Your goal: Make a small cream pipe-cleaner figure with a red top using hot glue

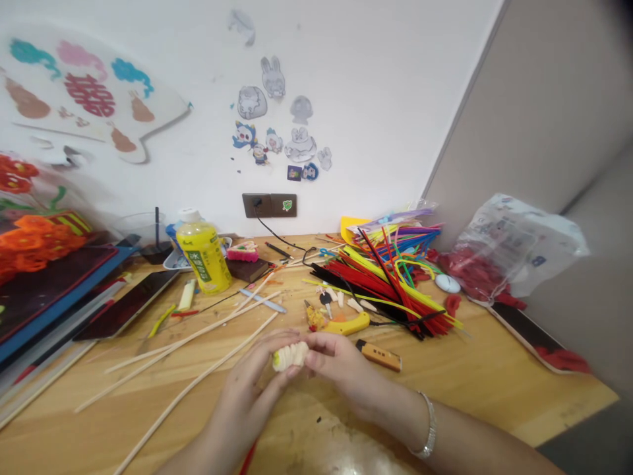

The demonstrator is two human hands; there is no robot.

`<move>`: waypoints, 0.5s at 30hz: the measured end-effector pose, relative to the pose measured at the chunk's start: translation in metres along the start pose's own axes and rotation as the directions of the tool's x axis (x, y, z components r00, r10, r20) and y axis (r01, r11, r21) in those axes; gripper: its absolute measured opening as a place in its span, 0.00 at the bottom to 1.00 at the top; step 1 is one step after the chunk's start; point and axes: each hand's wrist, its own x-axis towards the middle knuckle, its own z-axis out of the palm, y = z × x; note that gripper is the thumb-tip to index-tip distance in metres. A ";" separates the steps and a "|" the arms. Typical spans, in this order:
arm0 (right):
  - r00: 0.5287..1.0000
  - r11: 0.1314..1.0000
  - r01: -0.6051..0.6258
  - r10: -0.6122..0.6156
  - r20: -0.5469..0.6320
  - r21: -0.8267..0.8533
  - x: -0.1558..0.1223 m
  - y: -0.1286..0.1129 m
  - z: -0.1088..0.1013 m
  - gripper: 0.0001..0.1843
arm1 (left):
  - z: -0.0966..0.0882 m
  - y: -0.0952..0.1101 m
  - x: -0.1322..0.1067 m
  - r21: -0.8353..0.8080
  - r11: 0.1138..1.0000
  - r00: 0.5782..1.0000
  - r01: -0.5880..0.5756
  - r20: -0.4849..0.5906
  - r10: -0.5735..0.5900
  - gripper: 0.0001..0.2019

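Observation:
Both of my hands meet low in the middle over the wooden table [494,382]. My left hand [257,389] and my right hand [341,363] pinch a small cream-coloured coiled piece [291,356] with a yellow-green end, one hand at each end of it. A silver bracelet [428,429] circles my right wrist. Just beyond my hands lie a yellow-handled tool [346,323] and a small orange utility knife [380,356].
A heap of coloured pipe cleaners [395,277] lies at the back right beside a plastic bag of red material [499,251]. A yellow drink bottle [202,254] stands at the back left. Long wooden sticks [188,343] cross the table; stacked boards and orange flowers [30,244] fill the left edge.

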 end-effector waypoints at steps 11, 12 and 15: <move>0.881 0.641 0.351 -0.473 0.008 -0.683 -0.006 -0.012 -0.006 0.06 | 0.002 0.008 0.004 -0.156 0.964 0.976 0.215 0.080 -0.204 0.07; 0.877 0.624 0.372 -0.479 0.040 -0.687 -0.006 -0.013 -0.006 0.05 | 0.003 0.008 0.004 -0.163 0.963 0.974 0.215 0.103 -0.200 0.07; 0.865 0.584 0.409 -0.494 0.093 -0.701 -0.006 -0.015 -0.005 0.04 | 0.006 0.008 0.003 -0.189 0.953 0.967 0.235 0.143 -0.211 0.06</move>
